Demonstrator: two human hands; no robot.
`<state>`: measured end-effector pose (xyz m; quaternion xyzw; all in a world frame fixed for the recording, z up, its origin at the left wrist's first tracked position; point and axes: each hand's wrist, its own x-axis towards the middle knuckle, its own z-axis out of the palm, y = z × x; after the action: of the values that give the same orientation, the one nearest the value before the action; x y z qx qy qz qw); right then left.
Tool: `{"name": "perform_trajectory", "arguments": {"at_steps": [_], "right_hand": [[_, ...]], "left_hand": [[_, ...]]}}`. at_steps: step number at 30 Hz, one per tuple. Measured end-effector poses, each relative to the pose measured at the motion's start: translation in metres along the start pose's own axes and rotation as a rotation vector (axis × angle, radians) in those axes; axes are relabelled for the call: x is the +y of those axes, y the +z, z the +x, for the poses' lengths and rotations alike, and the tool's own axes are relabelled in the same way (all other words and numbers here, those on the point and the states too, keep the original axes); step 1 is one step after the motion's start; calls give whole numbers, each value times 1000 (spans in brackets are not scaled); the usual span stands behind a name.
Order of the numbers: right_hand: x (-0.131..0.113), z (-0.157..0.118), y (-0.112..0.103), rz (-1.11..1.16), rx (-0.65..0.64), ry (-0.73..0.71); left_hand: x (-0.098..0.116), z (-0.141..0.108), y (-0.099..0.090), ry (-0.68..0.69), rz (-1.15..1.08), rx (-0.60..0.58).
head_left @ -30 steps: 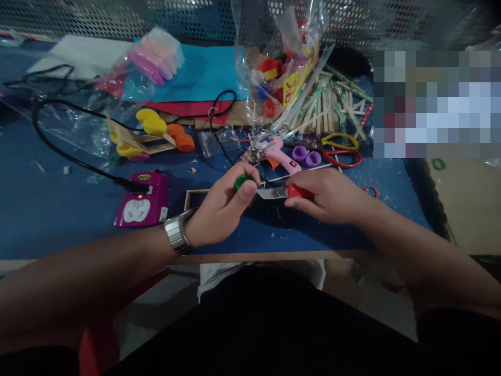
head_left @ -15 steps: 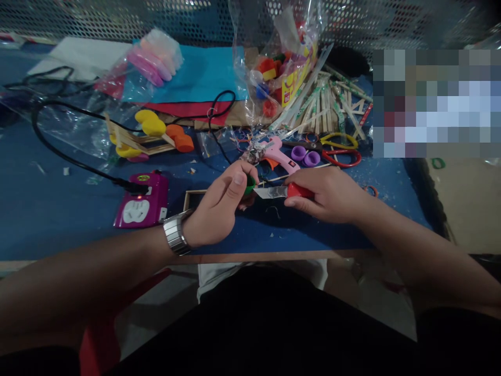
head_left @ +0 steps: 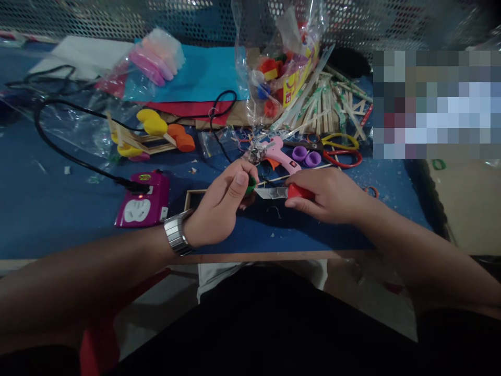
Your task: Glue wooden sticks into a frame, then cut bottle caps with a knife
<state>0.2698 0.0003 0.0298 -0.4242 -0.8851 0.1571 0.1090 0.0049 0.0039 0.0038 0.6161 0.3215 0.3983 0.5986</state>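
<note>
Head view: the left hand is mostly closed, pinching a small green plastic cap between thumb and fingers. The right hand is wrapped round the red plastic handle of a craft knife, whose flat metal blade points at the cap; its tip is right by the rim, though I can't tell whether they touch. A silver metal watch circles the left wrist. Partly behind the left hand lies a thin wooden-strip frame on the blue tabletop. Just beyond the hands sit a pink glue gun, two purple plastic cups side by side, and scissors with one yellow and one red handle. Farther left are a magenta socket box, with a black plug in it, and a wooden-stick model bearing yellow and orange caps.
</note>
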Motion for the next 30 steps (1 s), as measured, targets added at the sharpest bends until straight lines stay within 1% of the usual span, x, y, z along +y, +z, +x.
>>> {"name": "perform_trajectory", "arguments": {"at_steps": [6, 12, 18, 23, 30], "right_hand": [[0, 0, 0, 13, 6, -6], [-1, 0, 0, 47, 12, -58], [-1, 0, 1, 38, 14, -10], [-1, 0, 1, 46, 19, -8], [0, 1, 0, 66, -6, -5]], "left_hand": [[1, -1, 0, 9, 13, 16], [1, -2, -1, -18, 37, 13], [1, -1, 0, 16, 45, 19], [3, -1, 1, 36, 66, 18], [3, -1, -4, 98, 210, -15]]}}
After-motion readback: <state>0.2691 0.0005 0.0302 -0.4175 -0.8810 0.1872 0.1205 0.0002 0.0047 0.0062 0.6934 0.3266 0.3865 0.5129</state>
